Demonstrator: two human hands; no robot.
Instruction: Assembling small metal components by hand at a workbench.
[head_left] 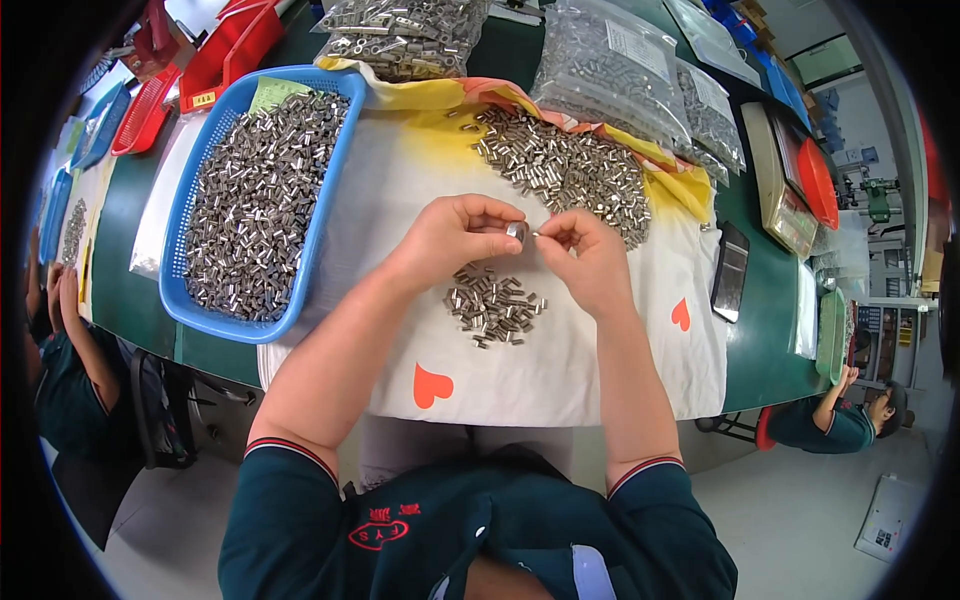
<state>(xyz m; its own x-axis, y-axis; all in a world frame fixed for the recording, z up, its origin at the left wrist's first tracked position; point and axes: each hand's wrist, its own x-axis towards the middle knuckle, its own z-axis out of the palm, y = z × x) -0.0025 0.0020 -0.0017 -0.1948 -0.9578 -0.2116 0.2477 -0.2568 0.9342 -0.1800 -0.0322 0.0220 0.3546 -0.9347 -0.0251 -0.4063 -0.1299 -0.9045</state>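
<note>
Between the thumb and fingers of my left hand (455, 235) is a short, round, shiny metal piece (517, 231), bigger than the loose parts around it; its exact kind is unclear. My right hand (590, 255) is closed in a pinch right beside it, with a small metal part (537, 234) at the fingertips, mostly hidden. Under both hands, a small pile of metal cylinders (495, 308) lies on the white cloth (540, 385). Farther off to the right spreads a larger heap of similar cylinders (570, 170).
A blue basket (345, 180) full of metal cylinders stands at left. Bulging clear bags of metal parts (400, 35) (610, 65) line the back. A dark phone (731, 272) lies on the green table (760, 350) at right. Other people sit at far left (85, 400) and far right (830, 420).
</note>
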